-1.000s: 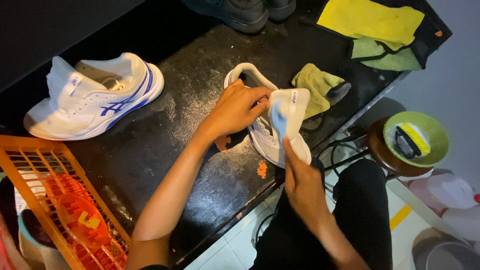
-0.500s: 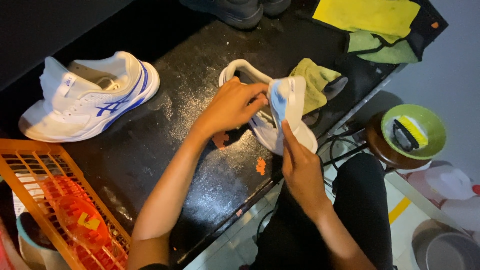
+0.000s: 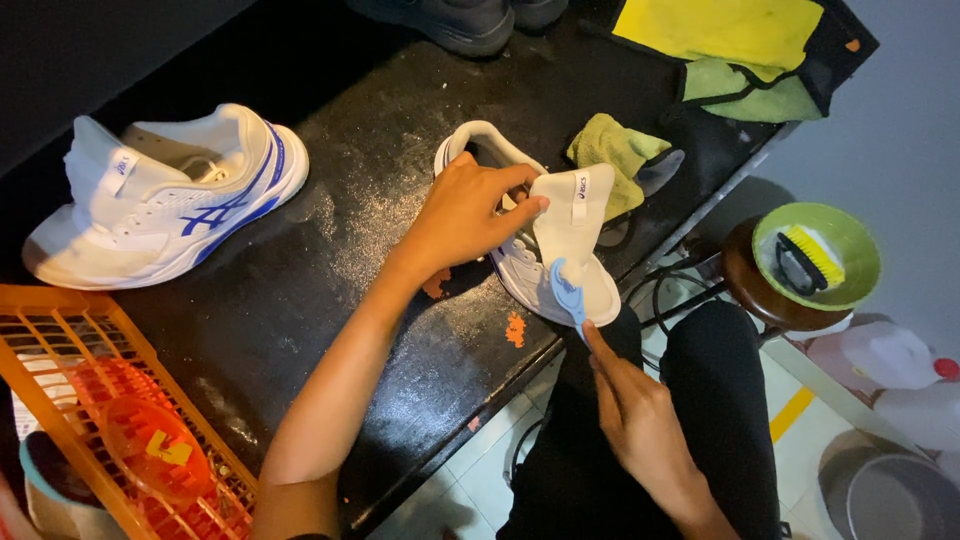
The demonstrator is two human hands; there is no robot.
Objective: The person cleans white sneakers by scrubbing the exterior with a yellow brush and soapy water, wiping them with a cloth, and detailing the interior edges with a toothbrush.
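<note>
- Shoe (image 3: 520, 262): white with blue trim, lying at the worktop's (image 3: 300, 300) near edge, towards its right end. Heel collar points to the far side; the tongue (image 3: 575, 225) is pulled up and out, pale inner face showing, with a small tab near the top.
- Left hand (image 3: 465, 215): reaches in from lower left with the forearm crossing the worktop, palm down over the shoe opening. Fingers closed on the tongue's left edge, thumb side on the collar; it pins the shoe.
- Right hand (image 3: 640, 420): comes up from below the worktop edge, over the person's dark-trousered lap. Fingers pinched together on the handle of a small blue brush (image 3: 568, 292), whose head sits against the lower part of the tongue.
- Second shoe (image 3: 165, 195): matching white and blue, upright at the left end, well apart from the first.
- Green cloth (image 3: 615, 160): crumpled just beside the shoe on its far right side, touching or almost so; cannot tell which.
- Yellow cloth (image 3: 725, 30) lies at the far right corner, and an orange basket (image 3: 90, 400) at the near left corner.
- Green bowl (image 3: 830, 230): on a round stool off the right end, holding a yellow-bristled brush (image 3: 808, 258).
</note>
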